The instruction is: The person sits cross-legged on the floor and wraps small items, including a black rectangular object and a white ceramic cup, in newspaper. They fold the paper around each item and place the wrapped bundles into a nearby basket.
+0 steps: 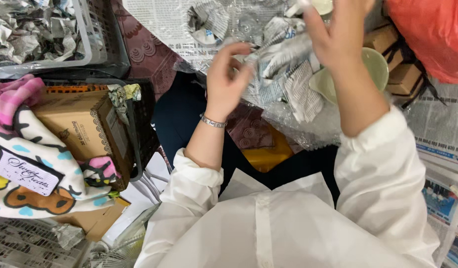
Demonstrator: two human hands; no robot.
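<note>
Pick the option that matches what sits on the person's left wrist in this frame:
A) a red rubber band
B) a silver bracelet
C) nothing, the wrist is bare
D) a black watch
B: a thin silver bracelet circles the wrist just below the left hand, above the pushed-up white sleeve, while that hand reaches toward the crumpled newspaper.
</note>
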